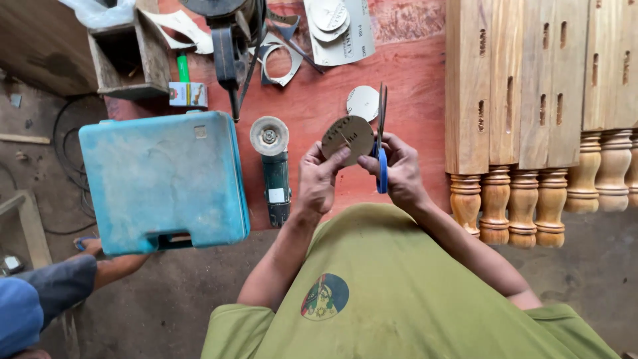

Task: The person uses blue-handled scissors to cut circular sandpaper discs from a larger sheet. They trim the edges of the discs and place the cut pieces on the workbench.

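Left hand [318,176]: fingers closed on the near-left edge of a round brown disc [348,136], thumb on its face. Disc held upright above the surface [312,100], centre of scene, between both hands.

Right hand [397,169]: fingers closed through the blue handles of scissors [381,133]; blades point far, standing at the disc's right edge. Whether the blades are biting the disc cannot be told.

Surface: reddish board, dusty.

Grinder [272,166]: green body, round pad at its far end, lying just left of the left hand.

Case [163,179]: blue plastic, scuffed, closed, at left, its near edge overhanging the surface.

White disc [362,102]: flat on the surface, just beyond the scissors.

Sheet [339,30]: pale, with round cut-outs, at the far edge; curved offcuts [279,60] lie left of it.

Box [129,56]: open wooden, far left; a small carton [188,94] lies near its near side.

Turned legs [531,113]: pale wood posts with slots and lathe-turned near ends, laid side by side at right.

Another person's foot and trouser leg [73,276]: on the floor [166,292], near left.
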